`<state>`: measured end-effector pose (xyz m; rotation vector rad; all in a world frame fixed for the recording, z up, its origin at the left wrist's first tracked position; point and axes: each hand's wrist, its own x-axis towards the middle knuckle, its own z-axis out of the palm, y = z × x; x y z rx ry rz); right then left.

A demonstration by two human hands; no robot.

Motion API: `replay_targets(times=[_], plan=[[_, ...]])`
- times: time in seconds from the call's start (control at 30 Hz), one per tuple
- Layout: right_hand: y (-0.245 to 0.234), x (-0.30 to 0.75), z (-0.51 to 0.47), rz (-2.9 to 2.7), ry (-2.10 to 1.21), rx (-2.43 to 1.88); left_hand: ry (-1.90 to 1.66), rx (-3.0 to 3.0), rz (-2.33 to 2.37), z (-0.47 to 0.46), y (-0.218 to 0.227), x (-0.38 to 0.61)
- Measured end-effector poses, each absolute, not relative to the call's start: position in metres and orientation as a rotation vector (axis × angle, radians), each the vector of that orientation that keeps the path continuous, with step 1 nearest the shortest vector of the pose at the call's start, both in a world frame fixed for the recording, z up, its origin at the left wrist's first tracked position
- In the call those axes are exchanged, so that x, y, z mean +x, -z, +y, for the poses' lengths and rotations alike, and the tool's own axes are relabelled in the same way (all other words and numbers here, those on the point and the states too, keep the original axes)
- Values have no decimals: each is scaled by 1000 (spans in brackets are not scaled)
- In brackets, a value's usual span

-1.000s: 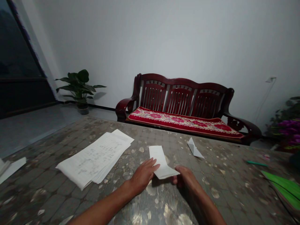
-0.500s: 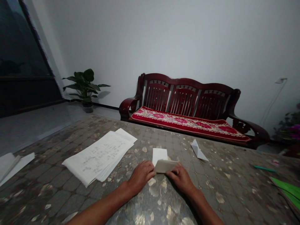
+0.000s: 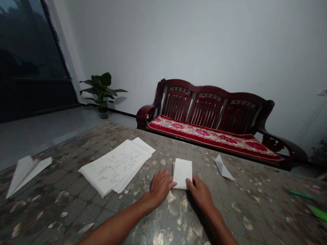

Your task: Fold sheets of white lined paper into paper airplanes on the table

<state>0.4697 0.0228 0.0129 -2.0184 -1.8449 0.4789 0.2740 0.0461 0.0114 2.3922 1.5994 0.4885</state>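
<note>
A small folded sheet of white paper (image 3: pixel 183 173) lies on the patterned tabletop, with a second layer showing along its left edge. My left hand (image 3: pixel 161 185) rests at its lower left side, the thumb touching the corner and the fingers curled on the table. At the lower right corner, my right hand (image 3: pixel 200 191) pinches the paper, thumb on top and fingers at the side. The underside of the paper is hidden.
A stack of written sheets (image 3: pixel 117 166) lies to the left, with a paper plane (image 3: pixel 27 173) farther left. A small folded paper piece (image 3: pixel 224 167) stands to the right. A green pen (image 3: pixel 301 194) is at far right. Beyond the table is a wooden bench (image 3: pixel 204 109).
The paper's near flap, raised between my hands before, now lies folded over flat. My view has turned slightly left, so things appear farther right.
</note>
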Motion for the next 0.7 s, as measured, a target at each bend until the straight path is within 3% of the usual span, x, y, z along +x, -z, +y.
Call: replay_targets(times=[0.27,0.7], plan=[[-16,458,24,-1848,-246,-2259,-409,2406,1669,44,-22,282],[-18,453,26,-1943,-63,-2295,-394,2407,1739,41,-17,286]])
